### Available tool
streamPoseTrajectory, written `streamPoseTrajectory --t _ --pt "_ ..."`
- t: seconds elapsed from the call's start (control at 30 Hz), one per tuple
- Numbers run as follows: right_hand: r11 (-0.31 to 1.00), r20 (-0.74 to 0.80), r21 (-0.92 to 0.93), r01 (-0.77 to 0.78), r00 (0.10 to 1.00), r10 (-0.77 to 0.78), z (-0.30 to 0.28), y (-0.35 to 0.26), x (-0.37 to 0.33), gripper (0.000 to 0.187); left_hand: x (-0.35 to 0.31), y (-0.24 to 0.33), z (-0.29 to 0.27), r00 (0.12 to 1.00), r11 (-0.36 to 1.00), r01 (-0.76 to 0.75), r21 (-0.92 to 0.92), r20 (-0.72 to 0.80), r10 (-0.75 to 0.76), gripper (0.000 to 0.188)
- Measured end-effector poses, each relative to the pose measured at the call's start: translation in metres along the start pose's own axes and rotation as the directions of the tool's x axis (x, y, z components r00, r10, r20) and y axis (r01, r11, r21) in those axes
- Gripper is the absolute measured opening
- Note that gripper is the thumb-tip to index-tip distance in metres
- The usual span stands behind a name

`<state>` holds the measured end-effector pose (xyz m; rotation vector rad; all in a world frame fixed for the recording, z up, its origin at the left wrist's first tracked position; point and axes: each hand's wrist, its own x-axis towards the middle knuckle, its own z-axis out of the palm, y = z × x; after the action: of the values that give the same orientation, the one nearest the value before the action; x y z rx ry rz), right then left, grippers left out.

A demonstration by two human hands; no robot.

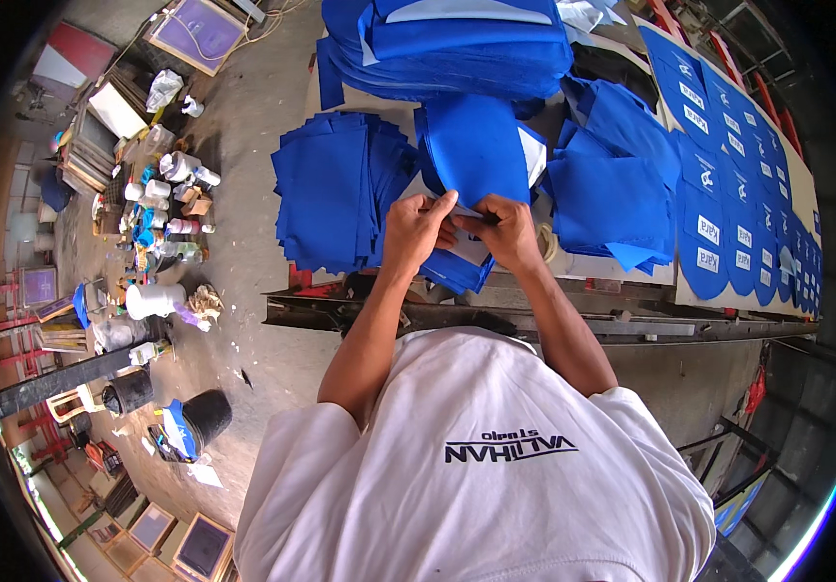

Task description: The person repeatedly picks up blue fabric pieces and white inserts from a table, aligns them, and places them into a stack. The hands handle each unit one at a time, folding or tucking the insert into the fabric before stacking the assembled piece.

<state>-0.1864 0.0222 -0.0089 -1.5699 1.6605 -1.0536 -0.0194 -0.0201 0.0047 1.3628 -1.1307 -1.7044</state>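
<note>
A blue fabric piece with a rounded edge lies in front of me, its near edge lifted. My left hand is closed, thumb against fingers, on the near left part of that edge. Close beside it, my right hand is closed too, pinching the same edge. White material shows under and between my hands. A stack of square-cut blue fabric pieces lies left of my hands. To their right is a looser pile of blue fabric pieces. What lies under my fingers is partly hidden.
Beyond my hands rises a thick stack of blue fabric. Printed blue pieces cover a board at the right. A metal rail runs along the table's near edge. On the floor at left stand tubs, a black bin and framed screens.
</note>
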Motion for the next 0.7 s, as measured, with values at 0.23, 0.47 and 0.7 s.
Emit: streamPoseTrajectory --t 0.23,0.47,0.7 --pt "0.977 -0.002 0.203 -0.074 0.997 0.076 -0.004 0.008 0.003 0.032 0.003 -0.007 -0.002 1.000 1.000 -0.004 -0.002 -0.012 0.004 0.042" --pt "0.979 -0.059 0.189 -0.072 0.995 0.085 -0.003 0.010 0.005 0.033 0.001 0.009 -0.001 0.998 0.990 0.048 0.131 -0.046 -0.042 0.037" --pt "0.895 -0.172 -0.349 0.277 0.920 -0.352 0.002 -0.005 -0.003 0.021 0.003 -0.008 -0.008 0.994 0.959 -0.105 0.265 0.013 0.105 0.030"
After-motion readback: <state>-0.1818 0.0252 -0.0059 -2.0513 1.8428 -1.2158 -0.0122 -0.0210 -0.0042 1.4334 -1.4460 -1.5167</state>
